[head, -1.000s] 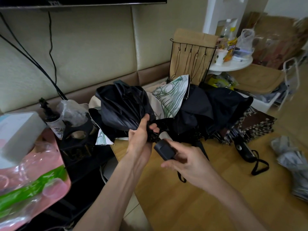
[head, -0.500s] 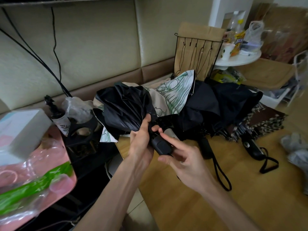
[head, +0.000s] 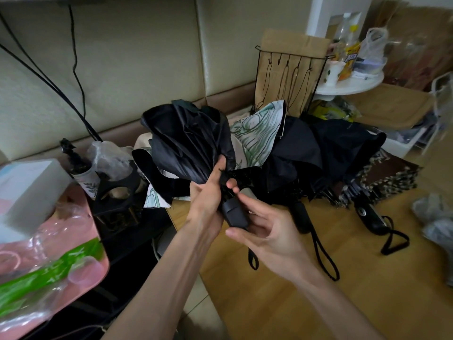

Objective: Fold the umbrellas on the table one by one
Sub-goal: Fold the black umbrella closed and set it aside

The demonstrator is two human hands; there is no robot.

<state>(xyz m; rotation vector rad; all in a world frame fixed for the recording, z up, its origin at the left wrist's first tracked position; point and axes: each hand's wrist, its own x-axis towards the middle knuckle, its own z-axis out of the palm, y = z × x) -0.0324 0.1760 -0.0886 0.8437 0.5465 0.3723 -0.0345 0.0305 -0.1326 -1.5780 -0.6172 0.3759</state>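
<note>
A black umbrella (head: 188, 141) with its canopy gathered loosely points up and away from me. My left hand (head: 208, 197) grips the bunched canopy just above the black handle (head: 234, 213). My right hand (head: 267, 231) holds that handle from below, thumb under it and index finger along its side. Behind lie a white umbrella with green drawings (head: 257, 133), two more black umbrellas (head: 326, 148) and a leopard-patterned one (head: 392, 177), unfolded on the wooden table (head: 318, 303). Their handles with wrist straps (head: 372, 219) rest on the table.
A black wire rack (head: 291, 77) with a brown paper bag stands at the back. A pink tray with plastic wrap (head: 49, 261) and a white box (head: 27, 187) sit at the left, beside a dark bottle (head: 73, 158). A white round side table (head: 350, 82) holds bottles.
The handle has been pushed in toward the canopy, closer to my left hand. My right hand's grip shifted to under the handle. The view moved nearer.
</note>
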